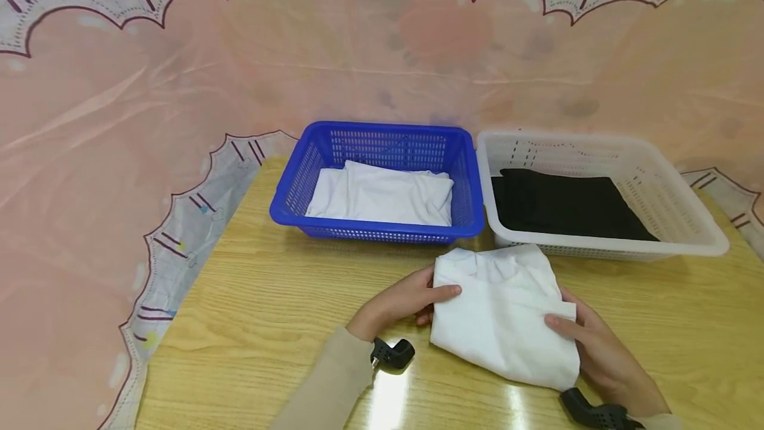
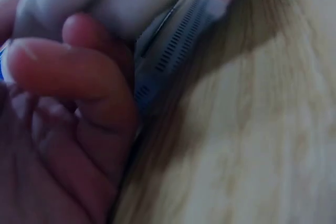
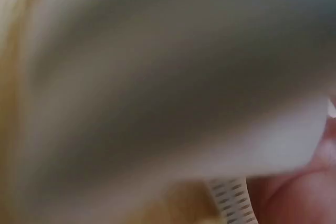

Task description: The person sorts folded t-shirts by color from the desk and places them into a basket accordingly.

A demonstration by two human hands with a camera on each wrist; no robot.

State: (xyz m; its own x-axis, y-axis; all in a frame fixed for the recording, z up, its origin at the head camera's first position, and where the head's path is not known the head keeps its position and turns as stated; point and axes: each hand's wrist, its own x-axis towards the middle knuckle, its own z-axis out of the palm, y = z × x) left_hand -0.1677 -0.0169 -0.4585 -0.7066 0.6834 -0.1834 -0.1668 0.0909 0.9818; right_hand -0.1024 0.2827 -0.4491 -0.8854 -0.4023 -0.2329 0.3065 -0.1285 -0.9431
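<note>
A folded white T-shirt (image 1: pixel 504 317), its neckline on the far side, is held between both hands over the table in the head view. My left hand (image 1: pixel 412 297) grips its left edge, thumb on top and fingers underneath. On the opposite edge, my right hand (image 1: pixel 603 350) pinches the fabric with the thumb above. Close up in the left wrist view, curled fingers (image 2: pixel 68 77) meet the white cloth (image 2: pixel 110 3). Blurred white fabric (image 3: pixel 157 103) fills most of the right wrist view, with part of the hand (image 3: pixel 299 198) at lower right.
A blue basket (image 1: pixel 382 225) with folded white clothing (image 1: pixel 388 194) stands at the back of the wooden table (image 1: pixel 239 324). Beside it, a white basket (image 1: pixel 686 217) holds folded black clothing (image 1: pixel 567 204). A patterned pink curtain (image 1: pixel 334 45) hangs behind.
</note>
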